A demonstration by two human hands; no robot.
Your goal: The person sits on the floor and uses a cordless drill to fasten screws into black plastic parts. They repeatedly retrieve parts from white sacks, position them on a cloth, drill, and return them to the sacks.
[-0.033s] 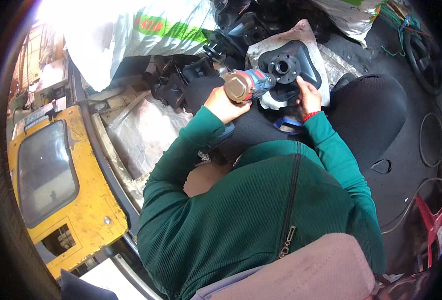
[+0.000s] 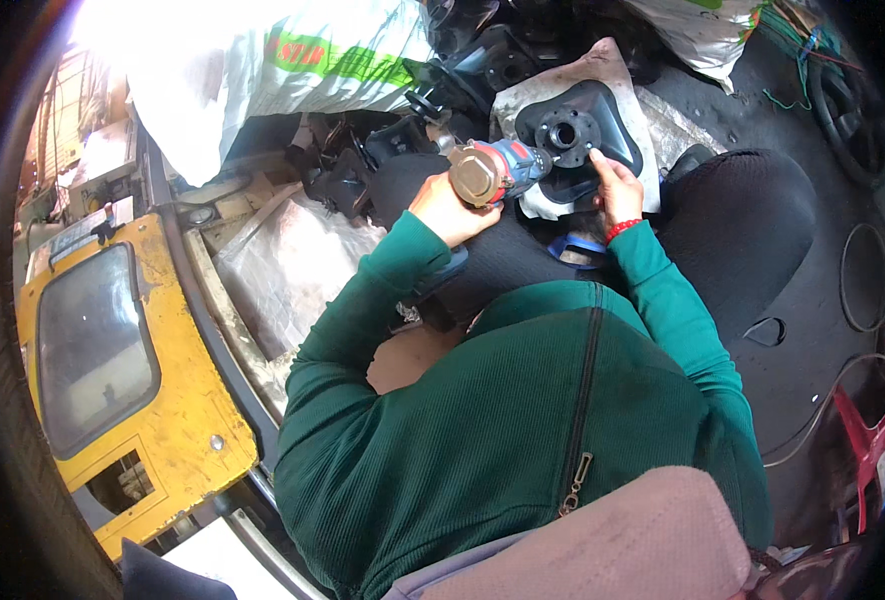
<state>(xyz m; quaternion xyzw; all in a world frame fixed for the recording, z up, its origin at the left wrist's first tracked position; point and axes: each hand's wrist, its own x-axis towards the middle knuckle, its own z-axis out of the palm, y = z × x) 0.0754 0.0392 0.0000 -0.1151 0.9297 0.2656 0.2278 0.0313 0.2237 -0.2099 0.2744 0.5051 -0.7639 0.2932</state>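
My left hand (image 2: 449, 211) is wrapped round a blue and grey cordless drill (image 2: 497, 170), whose nose points right, toward a black part. That black part (image 2: 610, 130) has rounded corners and a round raised hub with a centre hole and smaller holes. It lies on a pale sheet (image 2: 610, 62) in front of my knees. At the hub's right edge, my right hand (image 2: 618, 193) has its thumb and forefinger closed together; what they pinch, if anything, is too small to name. A red bracelet (image 2: 622, 229) circles that wrist. The drill's tip is close to the hub; contact cannot be made out.
More black parts (image 2: 497, 65) are heaped beyond the drill. White and green sacks (image 2: 342, 60) stand at the far left. A yellow panel with a window (image 2: 182, 400) takes up the left side. Clear plastic sheeting (image 2: 287, 265) lies beside it; a red frame (image 2: 872, 430) stands at right.
My right fingertips have shifted slightly up and to the left over the hub. The drill and my left hand stay in nearly the same place.
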